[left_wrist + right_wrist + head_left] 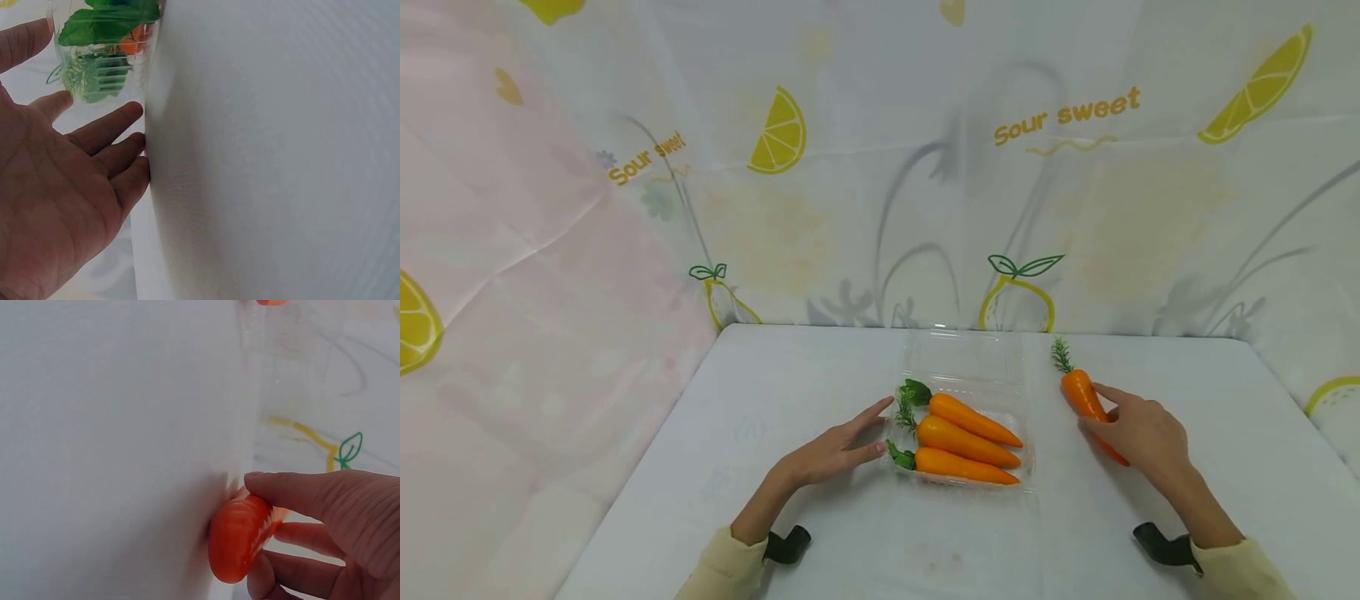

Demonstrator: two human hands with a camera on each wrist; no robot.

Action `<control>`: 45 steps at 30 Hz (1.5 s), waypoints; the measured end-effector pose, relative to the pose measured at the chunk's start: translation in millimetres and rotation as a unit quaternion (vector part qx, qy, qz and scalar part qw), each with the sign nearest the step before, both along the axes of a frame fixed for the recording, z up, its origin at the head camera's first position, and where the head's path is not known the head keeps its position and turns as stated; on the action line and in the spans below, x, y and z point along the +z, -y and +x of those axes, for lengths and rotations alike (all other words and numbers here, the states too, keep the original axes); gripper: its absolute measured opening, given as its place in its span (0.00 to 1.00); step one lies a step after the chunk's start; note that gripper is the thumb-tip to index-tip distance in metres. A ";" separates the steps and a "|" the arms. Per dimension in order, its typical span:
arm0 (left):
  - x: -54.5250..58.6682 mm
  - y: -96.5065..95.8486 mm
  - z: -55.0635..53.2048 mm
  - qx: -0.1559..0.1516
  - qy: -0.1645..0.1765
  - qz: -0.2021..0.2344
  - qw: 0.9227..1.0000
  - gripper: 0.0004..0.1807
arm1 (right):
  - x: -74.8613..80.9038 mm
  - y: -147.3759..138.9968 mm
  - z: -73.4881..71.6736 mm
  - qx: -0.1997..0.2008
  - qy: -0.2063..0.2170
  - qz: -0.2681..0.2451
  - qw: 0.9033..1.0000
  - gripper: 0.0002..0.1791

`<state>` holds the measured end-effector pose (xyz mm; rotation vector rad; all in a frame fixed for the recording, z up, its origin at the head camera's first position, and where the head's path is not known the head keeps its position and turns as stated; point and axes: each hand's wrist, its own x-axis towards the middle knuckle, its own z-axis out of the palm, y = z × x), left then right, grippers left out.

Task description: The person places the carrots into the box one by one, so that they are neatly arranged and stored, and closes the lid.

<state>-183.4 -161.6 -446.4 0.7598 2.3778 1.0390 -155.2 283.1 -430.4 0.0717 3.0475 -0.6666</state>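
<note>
A clear plastic box (1028,454) holds three orange carrots (967,466) with green tops, lying side by side and pointing right. At the box's left side is my left hand (829,454), its fingers spread and fairly straight; the left wrist view shows the palm (56,194) beside the box wall, thumb and fingers near the green leaves (100,28). To the right of the box, my right hand (1152,437) pinches another carrot (1081,393) between thumb and fingers. That carrot lies slanted on the table, leafy top away from me; its tip faces the right wrist view.
The box's clear lid (962,357) is folded back toward the rear of the white table (760,392). A lemon-printed cloth (865,208) hangs behind the table's back edge. Both wrists carry a black mount (788,546) close to the tabletop.
</note>
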 end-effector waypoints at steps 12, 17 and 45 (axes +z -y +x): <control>-2.1 -0.3 0.7 0.003 0.004 -0.003 1.000 0.38 | -8.1 -13.1 -0.4 0.016 -0.007 -0.035 0.999 0.39; -2.0 -0.5 0.6 0.003 0.003 -0.005 1.000 0.38 | -6.1 -13.9 1.5 0.023 -0.006 -0.050 0.998 0.38; -0.4 -0.4 -0.8 0.005 0.000 -0.009 1.000 0.37 | 22.7 7.4 6.1 0.094 -0.006 -0.183 0.979 0.35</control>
